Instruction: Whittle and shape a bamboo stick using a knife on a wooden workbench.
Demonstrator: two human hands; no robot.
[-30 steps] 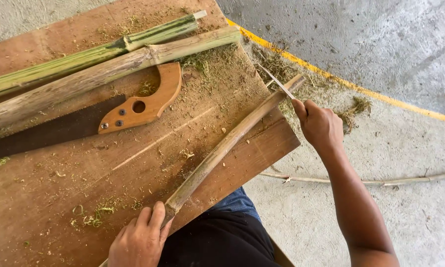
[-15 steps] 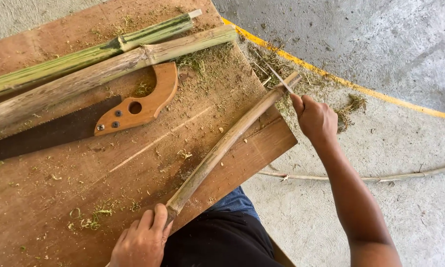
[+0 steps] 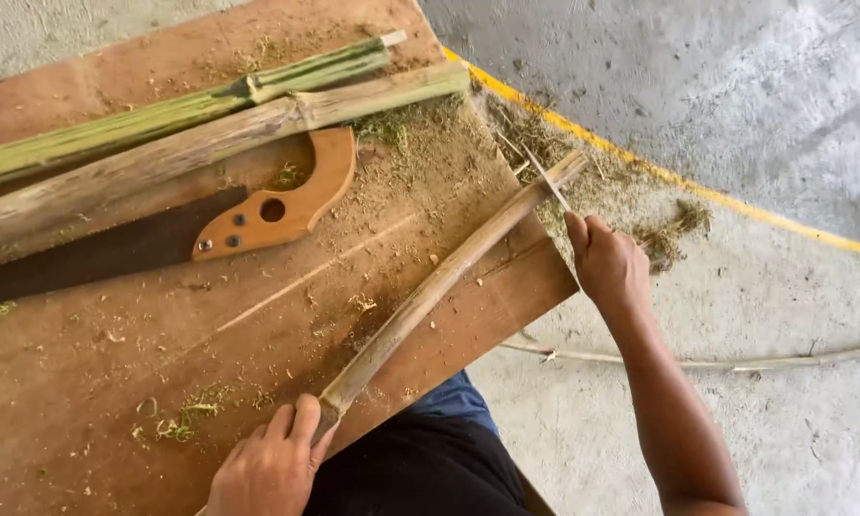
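A long split bamboo strip point(image 3: 440, 282) lies slanted across a brown wooden board point(image 3: 96, 382). My left hand point(image 3: 268, 468) grips its near end at the board's front edge. My right hand point(image 3: 610, 268) is closed around a knife whose thin blade point(image 3: 548, 180) rests against the strip's far end, past the board's right corner. A handsaw with a wooden handle point(image 3: 282, 205) and dark blade lies flat on the board to the left of the strip.
Two long bamboo poles, one green point(image 3: 162, 119) and one brownish point(image 3: 210, 148), lie along the board's far side. Shavings and sawdust cover the board and the concrete floor. A yellow painted line point(image 3: 698, 191) crosses the floor, and a thin sliver point(image 3: 717, 361) lies near my right arm.
My right hand and the knife stay at the strip's far end, shifting only slightly. My left hand keeps its grip on the near end.
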